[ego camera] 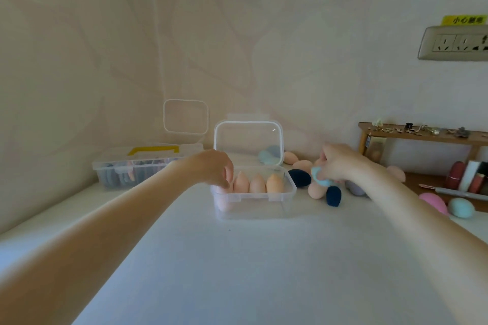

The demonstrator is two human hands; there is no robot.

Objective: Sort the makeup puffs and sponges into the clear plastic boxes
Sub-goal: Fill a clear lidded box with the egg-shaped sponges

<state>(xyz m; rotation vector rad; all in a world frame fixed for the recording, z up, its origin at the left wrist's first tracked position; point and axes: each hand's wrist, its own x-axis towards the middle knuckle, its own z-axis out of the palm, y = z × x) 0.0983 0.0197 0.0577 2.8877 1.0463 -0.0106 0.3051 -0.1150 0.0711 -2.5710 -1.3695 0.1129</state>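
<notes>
A clear plastic box (253,196) stands open in the middle of the white table, its lid upright. Several peach sponges (257,183) stand in it in a row. My left hand (214,169) hovers at the box's left end, fingers curled down onto the leftmost sponge. To the right of the box, my right hand (340,163) pinches a light blue sponge (320,177) above a loose pile. That pile holds navy sponges (333,195), peach sponges (315,191) and a lilac one (355,187). A pink sponge (433,202) and a teal sponge (460,207) lie further right.
A second clear box with a yellow handle (142,166) sits at the back left, dark puffs inside, its lid (185,116) open against the wall. A wooden shelf (422,134) with small items and cosmetics (467,177) stands at the right. A wall socket (454,43) is above.
</notes>
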